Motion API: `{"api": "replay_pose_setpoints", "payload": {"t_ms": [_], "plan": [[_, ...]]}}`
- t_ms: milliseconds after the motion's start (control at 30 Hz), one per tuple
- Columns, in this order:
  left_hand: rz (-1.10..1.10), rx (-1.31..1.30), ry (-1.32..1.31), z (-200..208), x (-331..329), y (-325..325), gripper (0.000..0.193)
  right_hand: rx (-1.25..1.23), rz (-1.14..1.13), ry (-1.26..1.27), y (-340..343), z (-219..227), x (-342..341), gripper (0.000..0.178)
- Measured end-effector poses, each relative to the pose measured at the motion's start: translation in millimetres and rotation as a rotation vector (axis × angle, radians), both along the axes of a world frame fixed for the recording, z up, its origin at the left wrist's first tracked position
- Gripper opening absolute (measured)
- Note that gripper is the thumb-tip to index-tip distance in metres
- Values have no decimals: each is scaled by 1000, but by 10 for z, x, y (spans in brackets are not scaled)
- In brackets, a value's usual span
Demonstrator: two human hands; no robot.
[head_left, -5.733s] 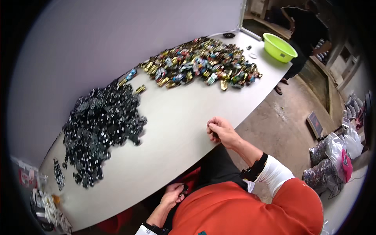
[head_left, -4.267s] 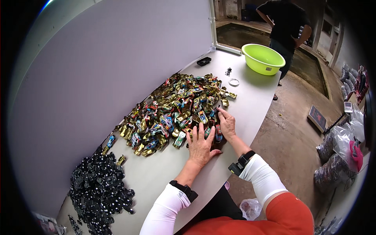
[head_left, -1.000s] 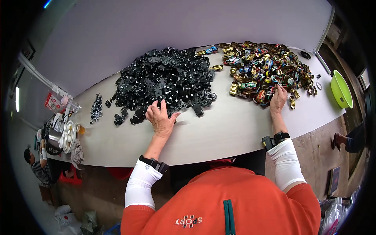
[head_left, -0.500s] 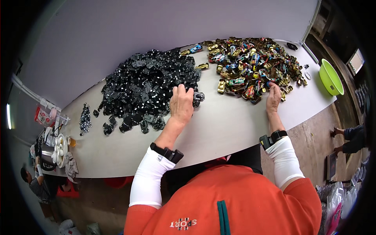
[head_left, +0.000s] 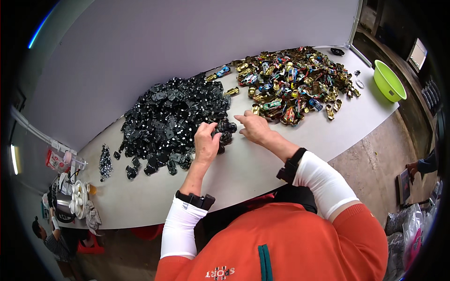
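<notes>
A large heap of black toy car chassis (head_left: 173, 110) with small pale round spots lies left of centre on the table. My left hand (head_left: 206, 144) is at its lower right edge, thumb and curved fingers apart, with black pieces just behind them; no held piece shows. Opposite it, my right hand (head_left: 257, 129) reaches leftward with index finger and thumb spread and nothing visible between them. A dark chassis (head_left: 228, 127) lies between the two hands, close to the right fingertips. Farther right is a heap of colourful and gold toy car bodies (head_left: 300, 82).
A green basin (head_left: 390, 82) stands at the table's right end. Small shiny parts (head_left: 105, 163) form a little pile at the left. Beyond them are a tray of white dishes (head_left: 80, 200) and a cloth (head_left: 93, 219). Another person (head_left: 51, 239) is at the far left.
My right hand has left the colourful heap and come left, beside the black pieces. My left hand has shifted slightly left and nearer. The whole view has tilted a little.
</notes>
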State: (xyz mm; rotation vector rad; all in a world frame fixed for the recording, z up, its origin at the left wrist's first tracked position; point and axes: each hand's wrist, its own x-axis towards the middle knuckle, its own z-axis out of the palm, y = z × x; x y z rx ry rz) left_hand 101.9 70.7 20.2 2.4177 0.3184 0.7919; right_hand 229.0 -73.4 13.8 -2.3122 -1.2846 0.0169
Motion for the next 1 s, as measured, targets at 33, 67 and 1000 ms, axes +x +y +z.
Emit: {"api": "replay_pose_setpoints", "payload": {"t_ms": [33,67,1000], "plan": [[15,-141,11,-9,-65,-45,30,-27,-3,-15,122,-76,14,34],[-8,-243,-53,-97,-109,-70,24,-48,15,-28,208,-142,42,31],[-411,-1705,-171,-394,-356,-165,25,-281,-119,-361,-110,-86,307,10]]}}
